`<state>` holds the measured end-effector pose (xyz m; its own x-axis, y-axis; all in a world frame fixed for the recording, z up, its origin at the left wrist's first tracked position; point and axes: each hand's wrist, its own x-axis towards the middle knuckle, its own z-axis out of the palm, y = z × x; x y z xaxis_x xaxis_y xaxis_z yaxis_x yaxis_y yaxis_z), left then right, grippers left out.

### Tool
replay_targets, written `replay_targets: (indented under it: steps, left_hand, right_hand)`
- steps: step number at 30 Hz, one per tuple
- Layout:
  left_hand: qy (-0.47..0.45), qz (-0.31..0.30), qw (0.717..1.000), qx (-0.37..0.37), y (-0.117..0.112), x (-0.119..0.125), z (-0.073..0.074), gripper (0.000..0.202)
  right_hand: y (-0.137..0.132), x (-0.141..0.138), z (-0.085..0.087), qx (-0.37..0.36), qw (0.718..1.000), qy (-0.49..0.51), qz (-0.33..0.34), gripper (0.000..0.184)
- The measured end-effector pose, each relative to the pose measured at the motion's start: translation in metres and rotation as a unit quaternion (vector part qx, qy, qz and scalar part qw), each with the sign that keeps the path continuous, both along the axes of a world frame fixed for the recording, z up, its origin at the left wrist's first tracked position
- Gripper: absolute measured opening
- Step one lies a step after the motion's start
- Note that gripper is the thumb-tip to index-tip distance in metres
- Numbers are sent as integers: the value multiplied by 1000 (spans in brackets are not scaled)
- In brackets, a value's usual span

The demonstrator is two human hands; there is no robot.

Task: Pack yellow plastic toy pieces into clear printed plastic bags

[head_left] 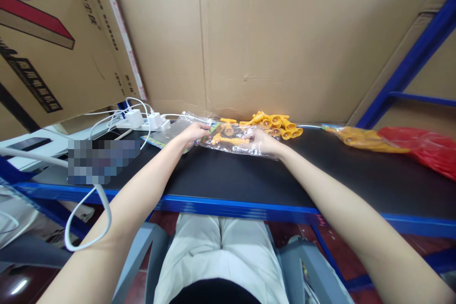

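Head view: left hand pinched on a printed edge of the clear bag; right hand at the bag's other end, fingers bent, no telling whether they grip film or the yellow piece inside. Bag lies between the two hands, on the black top. Risks, by my judgement: thin film could tear if the hands pull against each other; loose yellow parts, just beyond the right hand, could scatter if it pushes forward; white cable, looping across the left forearm, could snag if that arm lifts. Hard to make out: right fingertips, lost behind glare; where the bag's mouth is; printed packet beside the left hand, partly covered. Red bundle, well right of the right hand, cut off.
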<state>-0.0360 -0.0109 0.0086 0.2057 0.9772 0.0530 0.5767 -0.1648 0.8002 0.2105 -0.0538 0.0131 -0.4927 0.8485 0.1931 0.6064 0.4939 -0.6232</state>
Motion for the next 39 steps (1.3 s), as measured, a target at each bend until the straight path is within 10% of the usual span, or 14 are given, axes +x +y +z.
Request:
replay_targets:
  steps: [6, 27, 34, 39]
  left_hand:
    - [-173, 31, 978, -116, -4, 19, -13, 41]
    - [-232, 11, 958, -167, 2, 9, -14, 37]
    - [-20, 71, 994, 75, 5, 11, -19, 28]
    - [148, -9, 934, 326, 6, 15, -30, 39]
  right_hand:
    - [4, 3, -6, 8, 999, -7, -34, 35]
    - [8, 15, 2, -95, 991, -51, 75, 49]
    - [5, 16, 2, -195, 975, 1, 103, 50]
    - [7, 16, -2, -186, 974, 26, 130, 39]
